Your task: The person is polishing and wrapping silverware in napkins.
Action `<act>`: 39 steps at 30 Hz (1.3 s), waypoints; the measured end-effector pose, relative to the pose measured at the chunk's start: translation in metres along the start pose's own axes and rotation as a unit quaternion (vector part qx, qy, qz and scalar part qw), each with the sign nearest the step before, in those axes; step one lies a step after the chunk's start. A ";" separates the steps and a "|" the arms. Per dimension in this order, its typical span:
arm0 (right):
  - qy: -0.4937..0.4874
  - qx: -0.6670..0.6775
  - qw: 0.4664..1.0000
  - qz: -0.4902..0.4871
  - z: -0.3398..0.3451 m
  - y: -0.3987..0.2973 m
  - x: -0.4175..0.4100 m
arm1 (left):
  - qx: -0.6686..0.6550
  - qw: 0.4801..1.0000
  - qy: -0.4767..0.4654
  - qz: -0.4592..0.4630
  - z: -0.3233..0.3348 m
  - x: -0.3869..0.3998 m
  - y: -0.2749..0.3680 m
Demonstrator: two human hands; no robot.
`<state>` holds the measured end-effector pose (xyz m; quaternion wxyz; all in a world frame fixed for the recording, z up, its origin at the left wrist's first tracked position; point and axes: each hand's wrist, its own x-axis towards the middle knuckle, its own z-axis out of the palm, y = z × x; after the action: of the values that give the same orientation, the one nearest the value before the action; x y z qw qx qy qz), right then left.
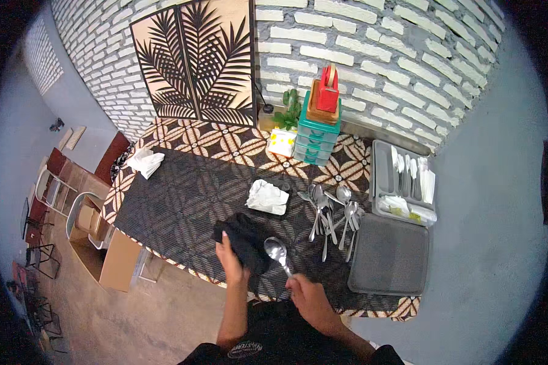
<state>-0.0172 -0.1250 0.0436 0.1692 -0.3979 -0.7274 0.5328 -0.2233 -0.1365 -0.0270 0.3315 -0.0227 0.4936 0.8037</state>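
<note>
My right hand [307,294] grips the handle of a large metal serving spoon [276,250], its bowl pointing away from me. A bunched black cloth [244,242] is held in my left hand [232,260], just left of the spoon's bowl; the two look apart. Beyond them lies a white tissue bundle [267,196] on a small dark base. A loose pile of metal spoons and other cutlery [331,214] spreads to the right of it. All of this rests on a dark woven mat [173,196] over a patterned tablecloth [226,146].
A grey tray [389,255] lies at the right, with a grey cutlery organizer [383,166] holding wrapped cutlery behind it. Toward the wall stand a teal drawer unit [317,137] topped by a red tape dispenser [329,93], and a plant [290,112]. Crumpled white tissue [146,162] sits far left.
</note>
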 end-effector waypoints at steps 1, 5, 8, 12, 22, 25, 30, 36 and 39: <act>-0.001 0.002 1.000 0.001 -0.001 -0.002 -0.001 | -0.042 0.991 -0.126 -0.016 -0.015 0.004 0.003; 0.012 -0.007 1.000 0.022 0.004 -0.010 0.008 | -0.123 0.958 -0.162 -0.201 -0.043 -0.029 -0.037; 0.015 -0.103 0.994 -0.021 0.025 0.018 0.011 | 0.100 0.981 -0.047 -0.161 -0.014 -0.055 -0.045; 0.020 -0.114 0.991 -0.073 0.024 0.033 0.006 | 0.083 0.986 -0.123 -0.075 0.011 -0.054 -0.020; 0.056 -0.168 0.980 -0.089 0.016 0.053 0.021 | 0.126 0.982 -0.104 -0.091 0.033 -0.075 -0.026; 0.036 -0.115 0.993 -0.003 0.011 0.047 0.027 | 0.110 0.981 -0.139 -0.079 0.026 -0.072 -0.029; 0.021 0.012 0.994 -0.109 0.004 0.021 0.012 | 0.043 0.982 -0.118 -0.144 0.025 -0.046 -0.009; 0.223 -0.125 0.965 -0.063 0.000 0.027 0.017 | 0.191 0.945 -0.168 -0.206 0.021 -0.070 -0.024; 0.099 0.059 0.991 -0.060 -0.018 0.041 0.036 | 0.212 0.937 -0.206 -0.187 0.006 -0.069 -0.046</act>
<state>-0.0114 -0.0817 0.0069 0.2955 -0.3938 -0.6971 0.5212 -0.1425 -0.1531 -0.0347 0.5674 0.1225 0.5601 0.5911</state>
